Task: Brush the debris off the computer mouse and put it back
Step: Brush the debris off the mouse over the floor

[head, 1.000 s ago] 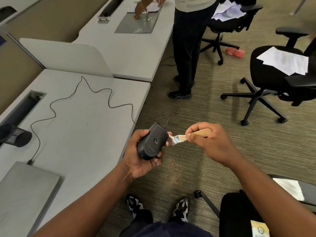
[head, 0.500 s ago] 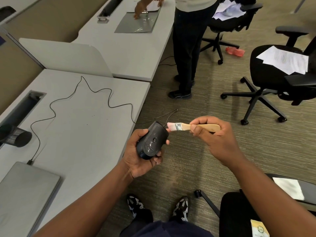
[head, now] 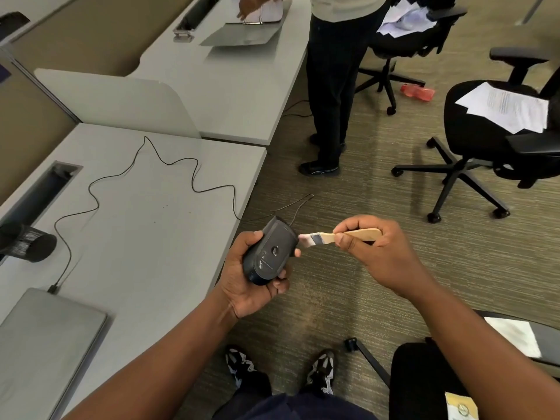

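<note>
My left hand (head: 248,283) grips a dark grey wired computer mouse (head: 269,251), turned underside up, over the carpet just off the desk's right edge. Its thin black cable (head: 169,163) snakes back across the white desk (head: 145,237). My right hand (head: 375,253) holds a small paintbrush (head: 339,236) by its pale wooden handle. The brush's white bristles touch the mouse's upper right edge.
A closed grey laptop (head: 45,344) lies at the desk's near left, with a black mesh cup (head: 28,242) behind it. A person (head: 333,86) stands at the adjoining desk ahead. Black office chairs (head: 491,140) with papers stand to the right. My feet (head: 281,368) are below.
The brush swept up from the mouse's side to above its front end, then came back down to its upper right edge. My left hand tilted the mouse slightly.
</note>
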